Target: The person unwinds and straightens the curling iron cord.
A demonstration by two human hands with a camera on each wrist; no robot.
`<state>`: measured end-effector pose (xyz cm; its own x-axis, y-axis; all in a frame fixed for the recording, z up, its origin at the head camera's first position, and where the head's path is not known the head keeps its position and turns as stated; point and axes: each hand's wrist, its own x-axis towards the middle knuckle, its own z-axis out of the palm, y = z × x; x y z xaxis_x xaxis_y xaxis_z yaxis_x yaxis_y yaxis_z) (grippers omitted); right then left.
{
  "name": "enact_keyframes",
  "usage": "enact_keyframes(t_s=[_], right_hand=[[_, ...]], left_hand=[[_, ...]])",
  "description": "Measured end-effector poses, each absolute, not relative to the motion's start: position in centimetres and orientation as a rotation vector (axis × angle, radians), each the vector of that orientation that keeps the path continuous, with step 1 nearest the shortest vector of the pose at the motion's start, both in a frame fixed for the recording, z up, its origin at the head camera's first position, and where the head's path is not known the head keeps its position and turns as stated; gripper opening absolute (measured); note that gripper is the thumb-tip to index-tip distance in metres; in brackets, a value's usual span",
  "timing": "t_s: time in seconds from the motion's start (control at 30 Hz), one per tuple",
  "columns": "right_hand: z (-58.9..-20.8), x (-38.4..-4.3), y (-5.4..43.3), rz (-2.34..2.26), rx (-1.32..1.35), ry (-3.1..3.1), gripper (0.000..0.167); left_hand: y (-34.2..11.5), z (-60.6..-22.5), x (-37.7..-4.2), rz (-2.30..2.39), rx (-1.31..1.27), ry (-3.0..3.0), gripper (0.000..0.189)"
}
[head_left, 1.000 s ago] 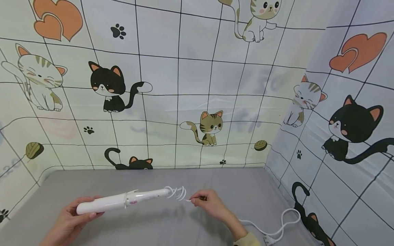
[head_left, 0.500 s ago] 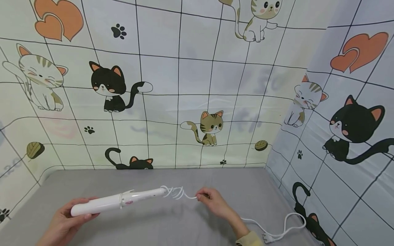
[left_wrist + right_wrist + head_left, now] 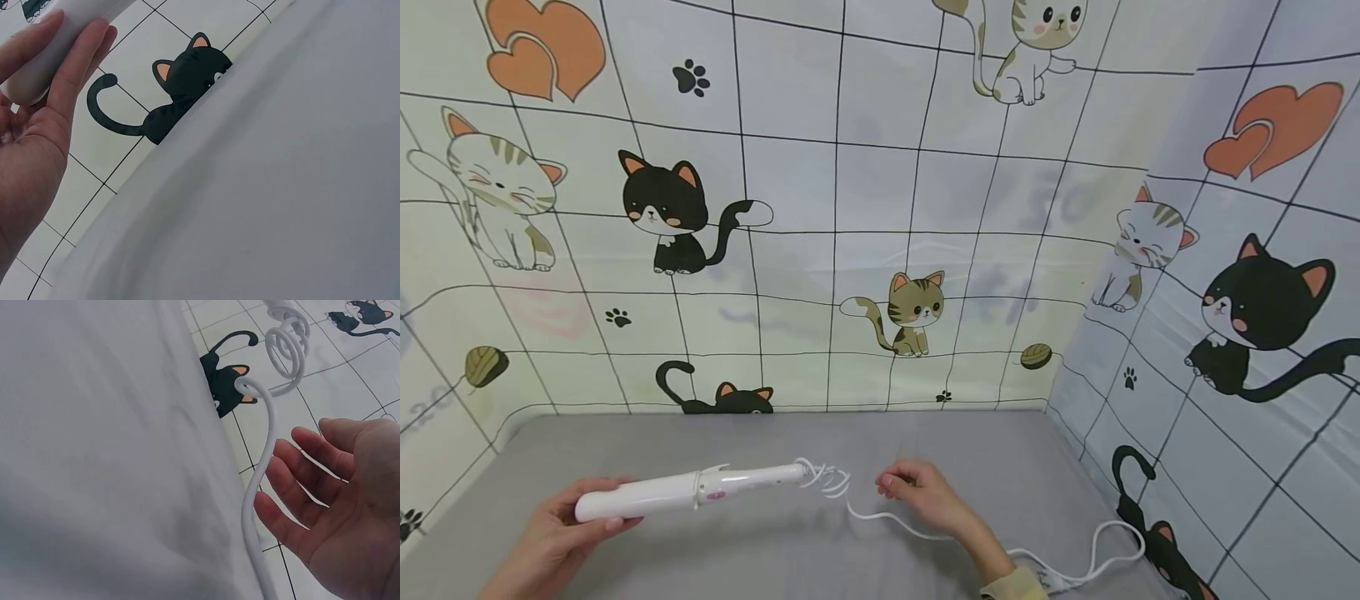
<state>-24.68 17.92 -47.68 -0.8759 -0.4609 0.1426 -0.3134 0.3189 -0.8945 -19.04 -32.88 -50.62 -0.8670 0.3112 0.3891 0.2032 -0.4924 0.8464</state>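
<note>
White wand [image 3: 692,492]: in the air over the grey surface [image 3: 752,558], left of centre; long axis roughly side to side, narrow end pointing right and a bit up.
Left hand [image 3: 567,529]: clamped on the thick end, fingers and thumb on opposite sides.
Right hand [image 3: 928,497]: fingers loosely curled, gripping nothing; cord right by the fingertips in the wrist view, contact can't tell.
Coiled cord [image 3: 829,480]: loose loops at the narrow end, between the hands, nearer the right.
Loose cord run [image 3: 895,518]: drops off the coil, goes right below the right hand, past the forearm, ends in a wide bend.
Key relation (judged): coil-to-right-hand gap, small, roughly along the wand's axis.
Hands: well apart.
</note>
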Motion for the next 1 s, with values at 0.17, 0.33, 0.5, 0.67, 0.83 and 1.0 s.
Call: enact_keyframes(t_s=[0.17,0.33,0.5,0.67,0.83,1.0], right_hand=[[-47.5,-24.6,16.7,-1.658,-0.742,2.347,0.03],[-47.5,-24.7,15.5,-1.727,-0.791,2.203,0.037],[-47.4,-24.7,14.8,-1.707,-0.826,2.033,0.044],[-47.5,-24.5,14.7,-1.74,-0.77,1.942,0.044],[-47.8,-24.4,14.7,-1.843,-0.67,1.873,0.039],[-47.7,-24.3,14.8,-1.905,-0.609,1.92,0.036]], left_hand=[[-32.7,-50.5,-19.1,2.517,0.751,1.593,0.057],[-32.5,-50.7,-19.3,2.519,0.8,1.525,0.057],[-32.0,-50.9,-19.6,2.523,0.861,1.468,0.059],[-31.7,-51.1,-19.7,2.553,0.87,1.457,0.062],[-32.0,-51.3,-19.7,2.561,0.922,1.411,0.064],[-32.3,-51.5,-19.4,2.582,0.897,1.372,0.063]])
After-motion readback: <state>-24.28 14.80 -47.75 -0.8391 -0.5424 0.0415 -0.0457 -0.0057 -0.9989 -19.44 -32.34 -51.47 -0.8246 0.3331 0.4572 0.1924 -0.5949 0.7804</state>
